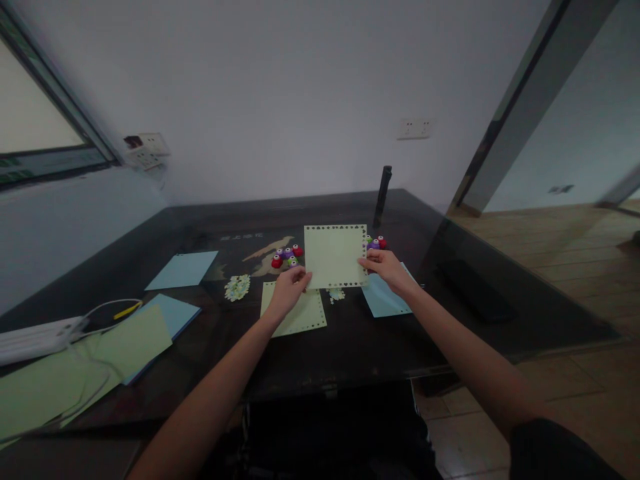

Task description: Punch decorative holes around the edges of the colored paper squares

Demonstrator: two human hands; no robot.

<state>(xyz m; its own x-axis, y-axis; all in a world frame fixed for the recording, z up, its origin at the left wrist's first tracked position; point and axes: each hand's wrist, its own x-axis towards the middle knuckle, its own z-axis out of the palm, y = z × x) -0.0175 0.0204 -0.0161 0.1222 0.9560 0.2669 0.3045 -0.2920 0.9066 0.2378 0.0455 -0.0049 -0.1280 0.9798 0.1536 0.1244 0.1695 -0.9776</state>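
Note:
A pale green sheet of paper [335, 257] is held up above the table between my two hands. Small punched shapes run along its top, right and part of its bottom edge. My left hand [291, 287] pinches the lower left corner, and my right hand [384, 265] pinches the right edge. Under my left hand lies another punched green sheet [300, 319]; beneath my right hand is a blue sheet [383, 299]. Small colourful craft punches [287, 255] stand behind my left hand, and more punches [376, 244] show behind the held sheet, partly hidden.
Piles of paper cutouts [237, 287] lie on the dark table [350, 360]. At left are blue paper [183, 269], green sheets [90, 367] and a white power strip [37, 340] with a cable. A black upright object [383, 197] stands at the back; a dark flat object [475, 290] lies right.

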